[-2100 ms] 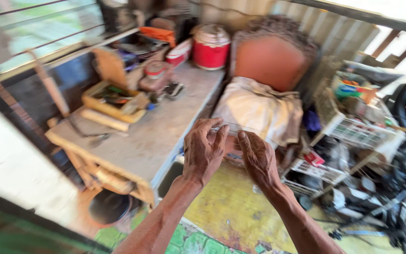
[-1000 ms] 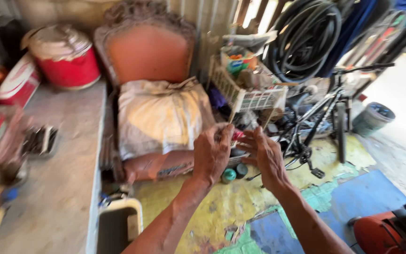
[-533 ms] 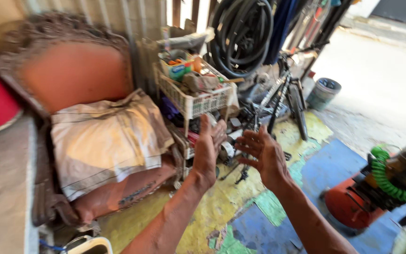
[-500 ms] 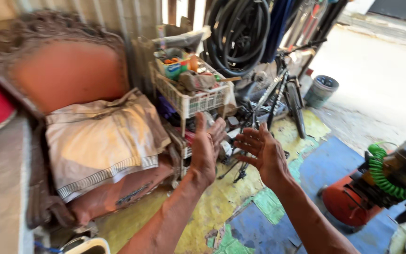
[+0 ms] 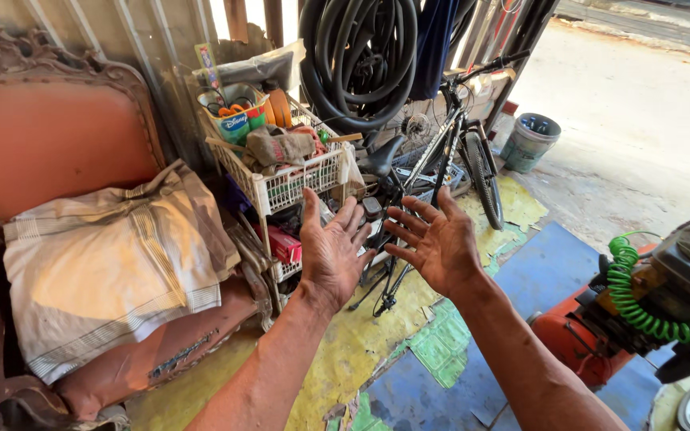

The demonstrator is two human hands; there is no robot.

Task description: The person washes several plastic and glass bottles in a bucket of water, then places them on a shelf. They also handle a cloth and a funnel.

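My left hand (image 5: 331,247) is raised in front of me, fingers spread, back toward the camera, holding nothing. Close beside it, my right hand (image 5: 435,239) is turned palm inward with fingers apart, also empty. The two hands do not touch. Behind them stands a small black bicycle (image 5: 433,152) and a white plastic basket (image 5: 293,182) stacked with rags, cups and odds and ends.
An ornate orange armchair (image 5: 49,144) with a folded pale cloth (image 5: 113,263) fills the left. Black rubber tubes (image 5: 359,56) hang on the corrugated wall. A red machine with a green coiled hose (image 5: 640,307) sits at right. A grey bucket (image 5: 529,141) stands by the street.
My view has swung right from the workbench to the armchair, basket and bicycle. My hands, held close together earlier, have opened with fingers spread.
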